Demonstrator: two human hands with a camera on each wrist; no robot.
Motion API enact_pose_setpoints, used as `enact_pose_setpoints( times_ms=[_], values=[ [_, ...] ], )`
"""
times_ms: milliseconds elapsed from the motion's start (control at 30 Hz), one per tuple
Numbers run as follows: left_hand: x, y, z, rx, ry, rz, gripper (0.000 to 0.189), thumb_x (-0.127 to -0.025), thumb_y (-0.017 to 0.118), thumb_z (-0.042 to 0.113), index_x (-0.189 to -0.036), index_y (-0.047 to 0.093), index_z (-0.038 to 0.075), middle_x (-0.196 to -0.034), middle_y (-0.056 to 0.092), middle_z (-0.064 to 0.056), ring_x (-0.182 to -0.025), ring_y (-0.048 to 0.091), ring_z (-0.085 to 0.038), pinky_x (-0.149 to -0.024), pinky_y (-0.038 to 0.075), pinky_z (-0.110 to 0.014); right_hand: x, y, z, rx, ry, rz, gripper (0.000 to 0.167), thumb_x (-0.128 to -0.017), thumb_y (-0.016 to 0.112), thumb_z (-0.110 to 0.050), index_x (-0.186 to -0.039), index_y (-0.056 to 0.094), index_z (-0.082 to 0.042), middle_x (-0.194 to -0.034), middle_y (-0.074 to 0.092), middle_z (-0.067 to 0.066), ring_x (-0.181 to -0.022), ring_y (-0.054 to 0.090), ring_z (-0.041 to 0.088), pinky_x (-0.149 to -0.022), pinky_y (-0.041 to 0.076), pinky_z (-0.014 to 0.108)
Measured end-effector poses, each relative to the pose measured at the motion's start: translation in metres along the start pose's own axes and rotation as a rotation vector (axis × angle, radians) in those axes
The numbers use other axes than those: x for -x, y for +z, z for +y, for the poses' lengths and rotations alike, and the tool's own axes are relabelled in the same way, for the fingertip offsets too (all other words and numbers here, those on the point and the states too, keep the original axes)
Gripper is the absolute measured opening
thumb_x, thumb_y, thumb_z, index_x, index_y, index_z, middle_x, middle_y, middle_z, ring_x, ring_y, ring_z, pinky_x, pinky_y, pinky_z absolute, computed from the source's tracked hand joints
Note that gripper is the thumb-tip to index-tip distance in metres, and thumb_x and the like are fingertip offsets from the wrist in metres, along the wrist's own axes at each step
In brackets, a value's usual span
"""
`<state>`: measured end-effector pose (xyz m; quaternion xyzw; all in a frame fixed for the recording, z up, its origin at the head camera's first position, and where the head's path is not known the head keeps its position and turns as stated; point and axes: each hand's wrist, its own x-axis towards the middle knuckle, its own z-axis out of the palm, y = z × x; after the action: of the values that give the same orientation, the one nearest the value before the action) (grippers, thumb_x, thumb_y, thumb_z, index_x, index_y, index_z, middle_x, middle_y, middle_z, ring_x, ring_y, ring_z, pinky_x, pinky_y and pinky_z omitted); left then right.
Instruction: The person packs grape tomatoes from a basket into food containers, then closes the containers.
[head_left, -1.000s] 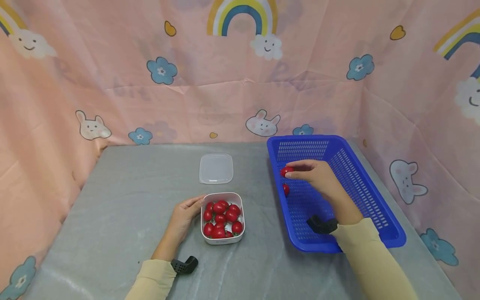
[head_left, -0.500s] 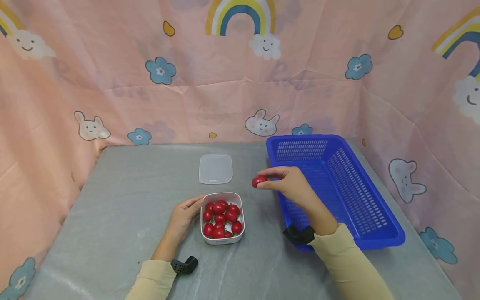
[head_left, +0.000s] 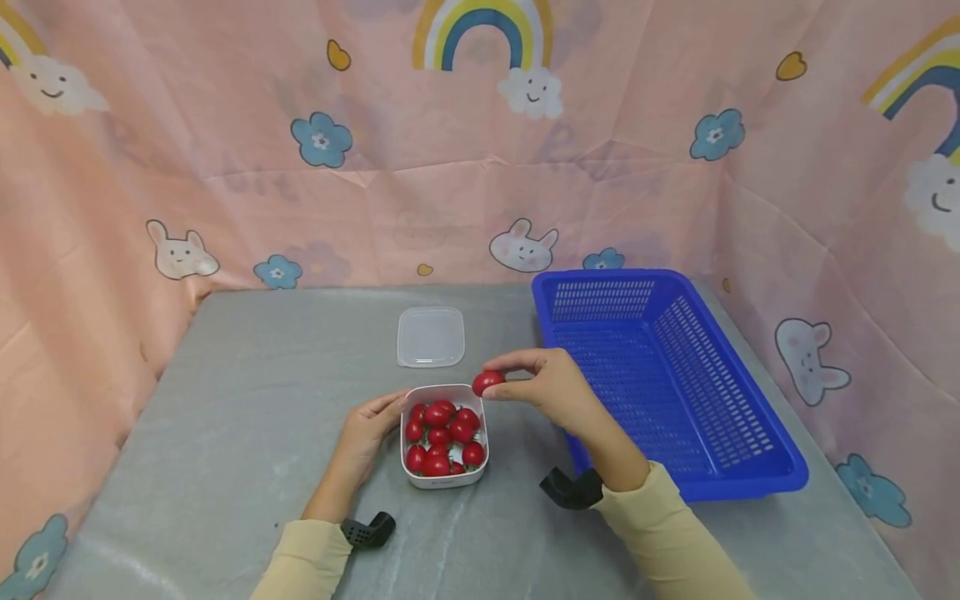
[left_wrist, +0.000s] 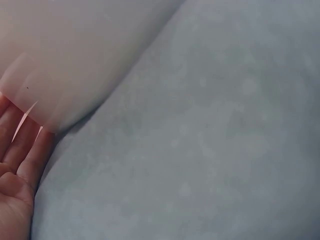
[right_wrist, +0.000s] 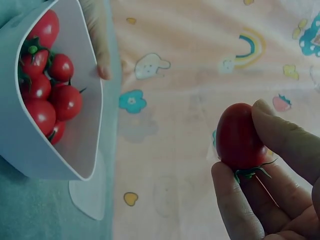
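Note:
A small square white container on the table holds several red cherry tomatoes, some with green stems. My left hand is at its left side; in the left wrist view the fingers lie straight against the container's wall. My right hand pinches one cherry tomato between thumb and fingers, beside the container's back right corner. The right wrist view shows that tomato with its green stem end toward the palm.
A blue perforated basket stands at the right, partly behind my right hand and forearm. A clear square lid lies flat behind the container. A grey cloth covers the table; a pink printed curtain encloses the back and sides.
My right hand has carried the tomato out of the blue basket, leftward and nearer, to the container's corner. The left hand and the container have stayed in place.

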<state>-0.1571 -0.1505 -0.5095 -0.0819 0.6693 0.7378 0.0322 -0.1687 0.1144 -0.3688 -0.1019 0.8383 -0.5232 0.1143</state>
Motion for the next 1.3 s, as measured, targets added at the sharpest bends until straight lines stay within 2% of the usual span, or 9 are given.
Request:
enact_pose_setpoints(
  times_ms=[267,433,600,767,933,1067,1167,1300],
  values=[
    [0.000,-0.001,-0.001,-0.007,0.008,-0.006,0.039,-0.096,0.065,0.016,-0.125,0.063,-0.009,-0.114,0.074,-0.002,-0.098,0.067,0.001,-0.087,0.054,-0.018,0.007,0.012,-0.004,-0.040,0.023,-0.012,0.031,-0.080,0.084,-0.022,-0.108,0.077,-0.010,-0.112,0.073,0.008,-0.104,0.068,0.020,-0.087,0.059,0.036],
    [0.000,-0.001,-0.001,0.001,0.005,0.001,0.038,-0.095,0.066,0.016,-0.124,0.064,-0.009,-0.108,0.075,0.004,-0.097,0.068,0.000,-0.087,0.054,-0.018,0.013,0.024,-0.002,-0.080,0.021,-0.010,0.031,-0.079,0.084,-0.014,-0.108,0.076,-0.005,-0.114,0.072,0.012,-0.099,0.073,0.024,-0.086,0.060,0.038],
    [0.000,-0.001,-0.001,0.005,0.004,-0.006,0.039,-0.094,0.067,0.017,-0.125,0.064,-0.008,-0.105,0.075,0.009,-0.099,0.067,0.001,-0.088,0.054,-0.018,0.017,0.042,0.005,-0.078,0.052,0.047,0.029,-0.077,0.084,-0.009,-0.105,0.077,-0.004,-0.114,0.071,0.013,-0.095,0.074,0.026,-0.085,0.060,0.039],
    [0.000,-0.002,-0.002,0.004,0.008,-0.003,0.039,-0.095,0.066,0.017,-0.124,0.064,-0.008,-0.105,0.075,0.009,-0.098,0.067,0.001,-0.087,0.054,-0.018,0.016,0.061,0.018,-0.071,0.018,0.046,0.030,-0.075,0.085,-0.006,-0.103,0.077,0.000,-0.113,0.072,0.018,-0.096,0.073,0.028,-0.082,0.060,0.036],
    [-0.001,-0.002,-0.001,-0.005,0.003,-0.006,0.039,-0.095,0.067,0.019,-0.124,0.065,-0.007,-0.108,0.075,0.007,-0.099,0.067,0.000,-0.087,0.054,-0.018,0.013,0.074,0.029,0.019,-0.027,0.063,0.028,-0.072,0.087,-0.006,-0.098,0.078,-0.002,-0.108,0.074,0.016,-0.097,0.071,0.027,-0.080,0.060,0.031],
    [0.000,-0.002,-0.002,-0.013,0.004,0.002,0.039,-0.095,0.067,0.019,-0.124,0.065,-0.006,-0.111,0.075,0.003,-0.100,0.067,0.000,-0.088,0.054,-0.018,0.012,0.079,0.034,0.101,-0.053,0.027,0.029,-0.072,0.088,-0.009,-0.098,0.078,-0.003,-0.106,0.074,0.015,-0.092,0.072,0.022,-0.076,0.060,0.028],
    [0.000,-0.002,-0.002,-0.009,-0.006,-0.003,0.039,-0.095,0.067,0.020,-0.125,0.066,-0.005,-0.112,0.075,0.003,-0.100,0.067,-0.001,-0.088,0.054,-0.019,0.012,0.081,0.036,0.148,-0.076,0.007,0.029,-0.072,0.088,-0.011,-0.099,0.078,-0.002,-0.104,0.074,0.015,-0.089,0.072,0.022,-0.075,0.060,0.029],
    [-0.001,-0.002,-0.002,-0.002,-0.006,-0.009,0.038,-0.095,0.066,0.019,-0.124,0.065,-0.006,-0.108,0.075,0.007,-0.099,0.067,-0.001,-0.088,0.054,-0.019,0.013,0.084,0.036,0.238,-0.131,0.012,0.031,-0.072,0.088,-0.012,-0.100,0.078,-0.002,-0.103,0.074,0.014,-0.092,0.069,0.024,-0.081,0.060,0.036]
  ],
)
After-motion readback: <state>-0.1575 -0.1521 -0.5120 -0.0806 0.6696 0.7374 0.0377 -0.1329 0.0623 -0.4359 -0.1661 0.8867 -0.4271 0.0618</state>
